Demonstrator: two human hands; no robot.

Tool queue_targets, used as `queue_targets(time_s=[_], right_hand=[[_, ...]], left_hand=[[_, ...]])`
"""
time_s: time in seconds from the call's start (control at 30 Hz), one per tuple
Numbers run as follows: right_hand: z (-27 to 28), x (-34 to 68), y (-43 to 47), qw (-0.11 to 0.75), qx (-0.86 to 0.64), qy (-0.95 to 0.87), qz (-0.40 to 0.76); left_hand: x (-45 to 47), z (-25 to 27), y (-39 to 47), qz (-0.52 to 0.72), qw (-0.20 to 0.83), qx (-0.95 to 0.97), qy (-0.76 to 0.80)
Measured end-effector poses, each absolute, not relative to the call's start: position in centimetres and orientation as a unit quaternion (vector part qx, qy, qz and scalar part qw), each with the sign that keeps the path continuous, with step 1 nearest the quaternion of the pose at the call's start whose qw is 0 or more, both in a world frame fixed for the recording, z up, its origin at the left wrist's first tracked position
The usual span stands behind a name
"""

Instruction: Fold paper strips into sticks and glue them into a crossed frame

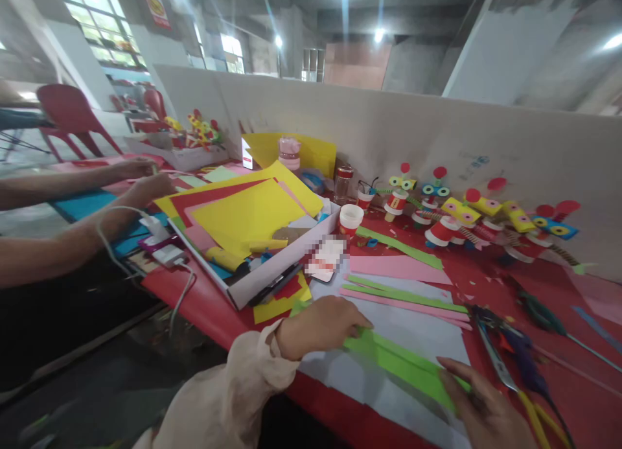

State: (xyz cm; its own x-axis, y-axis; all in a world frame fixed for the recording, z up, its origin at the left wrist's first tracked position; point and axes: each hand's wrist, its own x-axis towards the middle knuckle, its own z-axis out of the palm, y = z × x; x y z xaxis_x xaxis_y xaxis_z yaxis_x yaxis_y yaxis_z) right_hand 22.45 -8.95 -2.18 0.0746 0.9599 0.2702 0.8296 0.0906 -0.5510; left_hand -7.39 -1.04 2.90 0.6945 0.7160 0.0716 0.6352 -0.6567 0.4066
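Note:
A bright green paper strip (389,357) stretches between my two hands, slanting down to the right. Its left part is pinched in the fingers of my left hand (321,324). My right hand (483,407) has its fingers and thumb closed around the other end. Under the strip lies a pale grey-blue sheet (408,319) on the red table. Just beyond, thin green strips (403,292) and pink strips (408,304) rest on that sheet, with a wider pink paper piece (398,269) behind them.
A white box (286,264) of coloured paper stands at left. Paper-cup figures (444,230) line the back wall. Scissors (500,358), a purple-handled tool (527,365) and a green screwdriver (541,310) lie at right. A cup (350,219) stands behind a phone (326,258). Another person's hands (150,180) work at left.

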Motion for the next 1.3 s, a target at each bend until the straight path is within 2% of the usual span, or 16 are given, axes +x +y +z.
queue_targets(time_s=[0.1,0.2,0.3,0.43,0.8,1.13,1.3], right_hand=[[-2.9,21.7,-7.8,0.292,-0.699,-0.634,0.159],[-2.6,20.5,-7.0,0.296,-0.704,-0.627,0.153],[-2.0,20.1,-6.4,0.320,-0.690,-0.634,0.143],[-2.2,20.6,-5.9,0.346,-0.671,-0.643,0.130],[-3.8,21.4,-6.2,0.392,-0.671,-0.603,0.181],[-4.4,21.9,-6.4,0.367,-0.712,-0.566,0.196],[-3.9,21.8,-6.6,0.344,-0.735,-0.556,0.179]], left_hand=[[-6.5,2.1,-1.4,0.091,0.094,0.896,0.424],[-4.5,0.7,-2.9,0.149,0.053,0.909,0.386],[-2.4,-1.2,-4.5,0.176,0.062,0.929,0.320],[-1.2,-2.7,-5.3,0.176,0.081,0.925,0.327],[-1.3,-2.0,-5.6,0.203,0.076,0.916,0.337],[-6.5,-1.8,-5.8,0.218,0.047,0.881,0.418],[-9.3,-1.7,-6.4,0.278,0.007,0.835,0.475]])
